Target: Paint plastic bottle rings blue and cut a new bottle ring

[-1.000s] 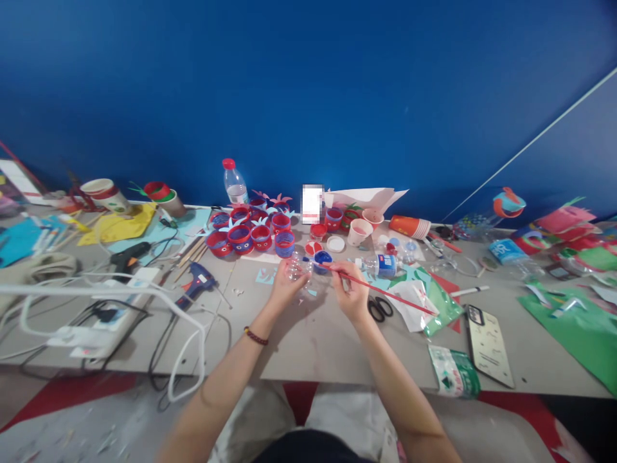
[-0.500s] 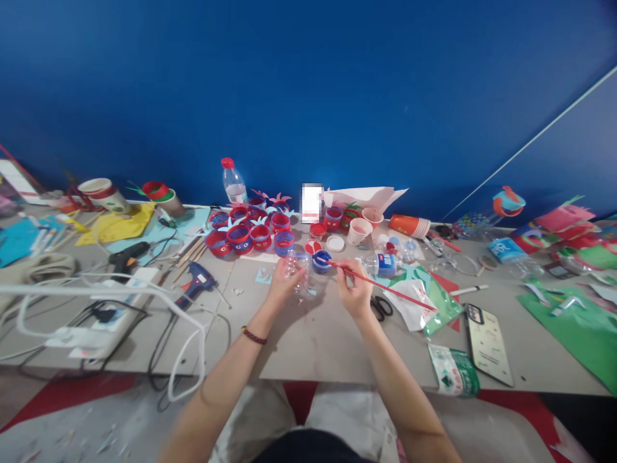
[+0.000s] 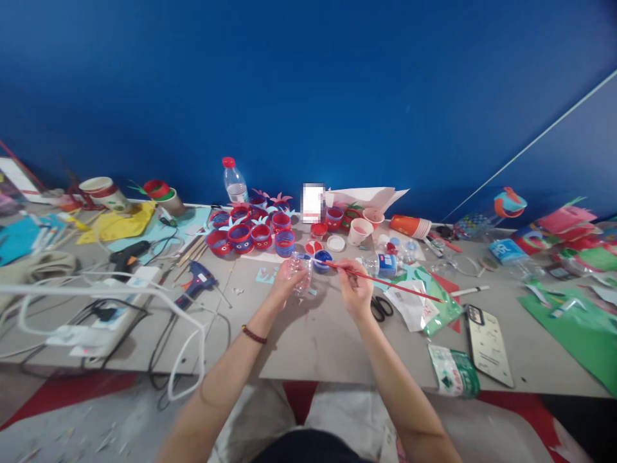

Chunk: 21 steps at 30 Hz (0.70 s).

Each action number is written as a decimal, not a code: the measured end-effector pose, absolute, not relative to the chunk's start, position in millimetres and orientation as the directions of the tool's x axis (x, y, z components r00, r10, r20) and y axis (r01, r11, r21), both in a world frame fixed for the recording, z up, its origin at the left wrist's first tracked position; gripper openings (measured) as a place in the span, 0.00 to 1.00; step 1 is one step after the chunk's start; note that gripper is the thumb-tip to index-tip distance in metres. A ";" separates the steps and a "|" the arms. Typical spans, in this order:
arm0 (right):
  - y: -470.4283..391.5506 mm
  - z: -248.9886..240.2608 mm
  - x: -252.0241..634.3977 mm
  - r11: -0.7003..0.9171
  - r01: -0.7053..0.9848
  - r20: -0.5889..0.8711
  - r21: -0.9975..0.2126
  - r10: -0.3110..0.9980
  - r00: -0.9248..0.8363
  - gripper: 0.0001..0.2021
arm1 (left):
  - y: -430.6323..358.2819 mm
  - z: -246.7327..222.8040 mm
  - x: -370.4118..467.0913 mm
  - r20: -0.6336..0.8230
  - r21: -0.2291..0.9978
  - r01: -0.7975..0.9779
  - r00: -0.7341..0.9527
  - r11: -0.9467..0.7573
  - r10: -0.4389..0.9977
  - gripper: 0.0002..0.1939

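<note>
My left hand [image 3: 288, 283] is closed round a clear plastic bottle piece [image 3: 303, 280], with a blue patch at its upper rim. A long red brush [image 3: 393, 283] is pinched in my right hand [image 3: 354, 286]. Its tip points left, at the rim of the bottle piece. Just below the brush's front end sits a small jar of blue paint [image 3: 322, 259]. Beside it are a red-stained lid [image 3: 314, 247] and a white lid [image 3: 336, 243]. Several red and blue cups [image 3: 240, 238] with eyes and paper leaves stand behind my left hand.
A blue glue gun [image 3: 200, 283], a power strip [image 3: 118, 315] and loose white cables lie at the left. To the right are black scissors [image 3: 382, 308], a labelled bottle [image 3: 385, 263], a phone [image 3: 489, 344] and green paper [image 3: 573, 328]. A red-capped bottle [image 3: 234, 183] stands at the back.
The brush tip has moved left from over the blue paint jar to the rim of the bottle piece. My left hand still holds that piece, now tilted slightly differently.
</note>
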State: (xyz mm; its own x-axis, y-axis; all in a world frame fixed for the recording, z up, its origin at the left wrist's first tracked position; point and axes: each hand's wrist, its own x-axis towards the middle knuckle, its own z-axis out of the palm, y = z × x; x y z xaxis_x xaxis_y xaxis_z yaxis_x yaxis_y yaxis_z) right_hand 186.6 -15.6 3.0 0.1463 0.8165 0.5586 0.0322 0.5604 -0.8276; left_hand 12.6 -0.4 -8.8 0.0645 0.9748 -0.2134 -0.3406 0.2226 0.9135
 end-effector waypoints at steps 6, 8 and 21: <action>-16.7 6.7 186.0 0.560 0.137 0.575 -0.817 0.810 0.118 0.04 | -0.5 -9.8 12.8 -0.211 0.913 -0.343 0.066 0.221 0.975 0.24; -16.9 7.8 186.2 0.559 0.159 0.578 -0.814 0.807 0.122 0.04 | -1.2 -8.0 12.9 -0.216 0.909 -0.348 0.074 0.228 0.974 0.25; -16.6 13.3 190.0 0.560 0.264 0.605 -0.786 0.785 0.136 0.05 | -4.1 -0.9 11.1 -0.198 0.876 -0.423 0.118 0.230 0.973 0.25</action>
State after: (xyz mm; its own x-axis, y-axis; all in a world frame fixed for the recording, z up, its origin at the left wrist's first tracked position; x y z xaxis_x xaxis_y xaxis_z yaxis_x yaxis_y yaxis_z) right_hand 190.0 -16.6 13.3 0.1359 0.7848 0.6046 0.2637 0.5596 -0.7857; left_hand 11.1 -4.1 -0.9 0.1181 0.9730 -0.1983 -0.4231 0.2299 0.8764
